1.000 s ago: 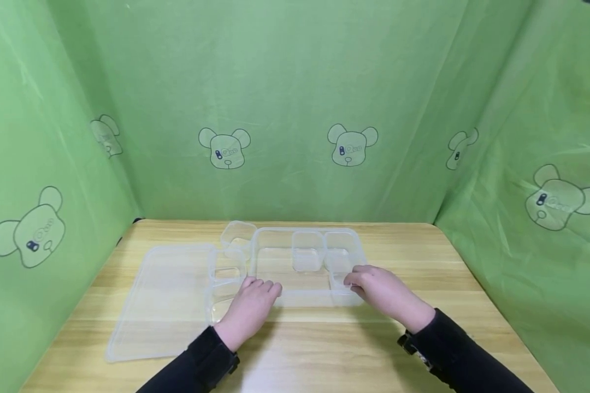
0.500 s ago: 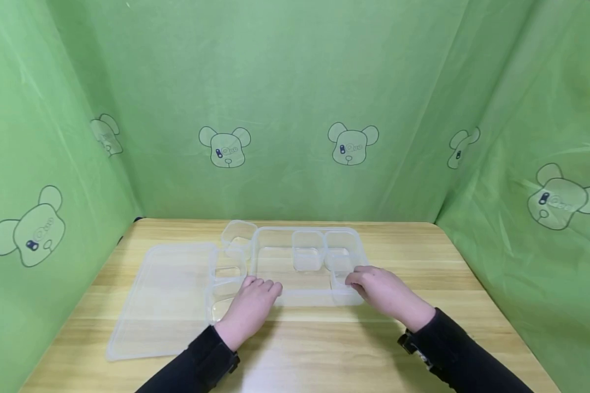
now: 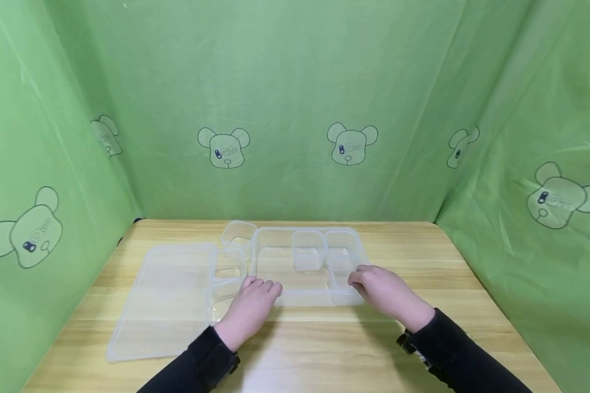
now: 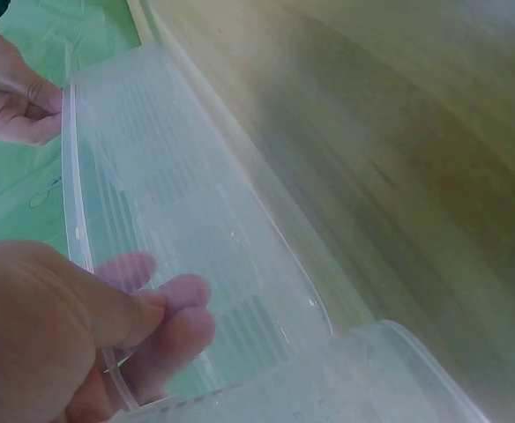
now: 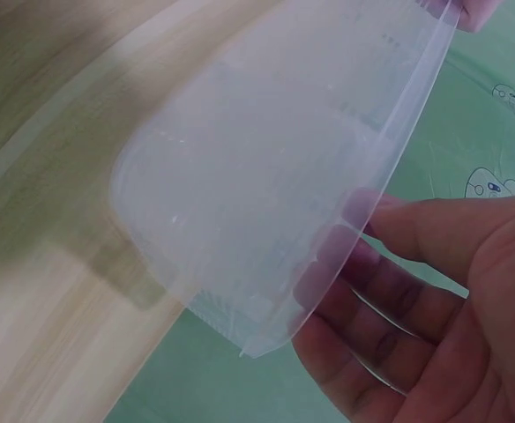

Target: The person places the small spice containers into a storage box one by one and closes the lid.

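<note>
One clear box was pinched by the left hand, while the right hand, grip unclear, was at a small inner container.

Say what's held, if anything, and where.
Left grip: large clear box, by its near rim, left end. Right grip: at the box's near right corner; hold unclear.

Two hands, one large box, one lid, apparently six small clear containers, six printed bears, one table
</note>
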Action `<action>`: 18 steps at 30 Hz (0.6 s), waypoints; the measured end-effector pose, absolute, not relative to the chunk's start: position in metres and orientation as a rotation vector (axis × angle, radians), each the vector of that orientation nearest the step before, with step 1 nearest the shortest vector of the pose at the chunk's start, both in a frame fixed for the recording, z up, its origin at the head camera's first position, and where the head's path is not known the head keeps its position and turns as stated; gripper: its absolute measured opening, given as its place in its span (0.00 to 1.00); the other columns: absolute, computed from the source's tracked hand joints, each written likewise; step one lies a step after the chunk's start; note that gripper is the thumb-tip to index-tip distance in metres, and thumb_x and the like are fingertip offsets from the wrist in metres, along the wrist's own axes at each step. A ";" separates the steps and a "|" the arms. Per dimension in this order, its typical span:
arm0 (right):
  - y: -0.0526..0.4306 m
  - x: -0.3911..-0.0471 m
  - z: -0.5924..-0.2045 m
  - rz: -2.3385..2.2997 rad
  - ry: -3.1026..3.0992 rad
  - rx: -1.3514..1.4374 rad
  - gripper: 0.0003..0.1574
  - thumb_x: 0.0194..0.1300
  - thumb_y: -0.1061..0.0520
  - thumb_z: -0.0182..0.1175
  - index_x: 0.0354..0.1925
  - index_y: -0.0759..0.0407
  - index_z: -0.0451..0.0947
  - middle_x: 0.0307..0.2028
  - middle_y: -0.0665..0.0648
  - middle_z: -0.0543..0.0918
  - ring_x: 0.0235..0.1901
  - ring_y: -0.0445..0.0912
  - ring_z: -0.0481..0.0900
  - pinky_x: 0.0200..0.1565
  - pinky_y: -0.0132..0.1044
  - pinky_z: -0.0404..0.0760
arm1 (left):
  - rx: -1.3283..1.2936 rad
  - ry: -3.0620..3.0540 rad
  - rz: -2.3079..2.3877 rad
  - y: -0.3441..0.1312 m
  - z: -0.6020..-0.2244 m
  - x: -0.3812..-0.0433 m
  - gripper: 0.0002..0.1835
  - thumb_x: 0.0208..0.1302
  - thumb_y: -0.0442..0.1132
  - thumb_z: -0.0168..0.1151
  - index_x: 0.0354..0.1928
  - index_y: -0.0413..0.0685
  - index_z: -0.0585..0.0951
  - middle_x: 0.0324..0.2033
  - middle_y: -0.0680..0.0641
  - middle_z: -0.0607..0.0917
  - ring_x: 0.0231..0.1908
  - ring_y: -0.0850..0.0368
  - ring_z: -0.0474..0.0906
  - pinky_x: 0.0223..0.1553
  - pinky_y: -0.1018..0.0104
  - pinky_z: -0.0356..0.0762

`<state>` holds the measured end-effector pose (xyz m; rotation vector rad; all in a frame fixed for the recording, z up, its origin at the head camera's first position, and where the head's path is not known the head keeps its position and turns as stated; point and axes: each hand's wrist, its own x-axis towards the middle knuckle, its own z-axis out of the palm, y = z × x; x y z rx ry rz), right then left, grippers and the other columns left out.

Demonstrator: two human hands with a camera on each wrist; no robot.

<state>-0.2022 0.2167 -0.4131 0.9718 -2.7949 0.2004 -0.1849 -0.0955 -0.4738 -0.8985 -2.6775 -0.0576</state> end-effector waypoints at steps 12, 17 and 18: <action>0.216 -0.200 -0.414 0.196 -2.804 0.942 0.06 0.62 0.68 0.65 0.35 0.58 0.84 0.30 0.48 0.80 0.32 0.43 0.81 0.37 0.38 0.83 | -0.900 -2.687 -0.046 -0.096 -0.473 -0.184 0.15 0.57 0.31 0.68 0.44 0.52 0.77 0.36 0.54 0.84 0.35 0.58 0.78 0.46 0.62 0.67; 0.213 -0.202 -0.410 0.254 -2.804 0.862 0.02 0.64 0.63 0.66 0.34 0.58 0.84 0.28 0.47 0.79 0.30 0.41 0.79 0.35 0.39 0.82 | -0.900 -2.683 -0.039 -0.096 -0.473 -0.185 0.15 0.56 0.30 0.68 0.44 0.52 0.77 0.36 0.54 0.83 0.35 0.58 0.78 0.47 0.62 0.68; 0.212 -0.202 -0.410 0.267 -2.808 0.844 0.01 0.64 0.62 0.66 0.34 0.58 0.84 0.28 0.47 0.80 0.30 0.41 0.79 0.35 0.39 0.82 | -0.899 -2.681 -0.038 -0.096 -0.473 -0.185 0.16 0.56 0.30 0.68 0.44 0.52 0.77 0.36 0.54 0.83 0.35 0.58 0.78 0.47 0.62 0.68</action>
